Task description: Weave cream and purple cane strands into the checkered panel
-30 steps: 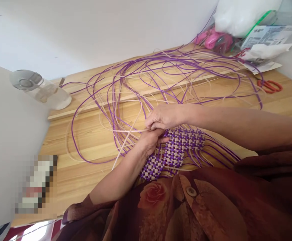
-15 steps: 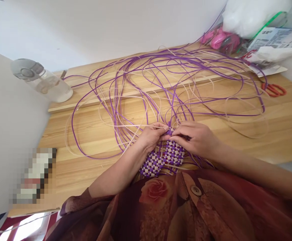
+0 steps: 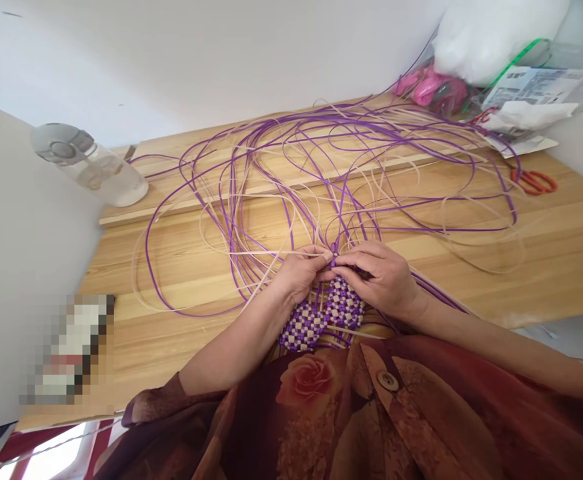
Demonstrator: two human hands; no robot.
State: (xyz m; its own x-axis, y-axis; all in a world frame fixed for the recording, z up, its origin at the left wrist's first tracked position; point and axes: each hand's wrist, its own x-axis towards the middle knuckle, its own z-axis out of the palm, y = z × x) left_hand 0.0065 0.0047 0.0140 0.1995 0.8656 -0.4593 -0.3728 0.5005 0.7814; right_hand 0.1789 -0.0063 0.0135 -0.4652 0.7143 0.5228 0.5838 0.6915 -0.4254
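A woven piece (image 3: 305,327) in a purple and cream checked pattern lies close to my body at the front of the table. My left hand (image 3: 302,270) pinches its upper end from the left, thumb and fingertips together. From the right, my right hand (image 3: 381,273) pinches the same end, its fingertips almost meeting the left ones. Long purple and cream cords (image 3: 271,123) run out from the weave and spread in loose loops across the table. Whatever cord lies between the right fingertips is too small to make out.
A clear water bottle (image 3: 91,167) with a grey lid stands at the left on a raised wooden strip. Orange-handled scissors (image 3: 534,181) lie at the right. Plastic bags (image 3: 501,40) and pink bundles (image 3: 426,87) fill the back right corner. A blurred-out object (image 3: 74,350) sits at the left edge.
My right hand has shifted slightly left and drawn its fingers closer to the left ones. The view has moved a little. Purple cords now show beside my right wrist.
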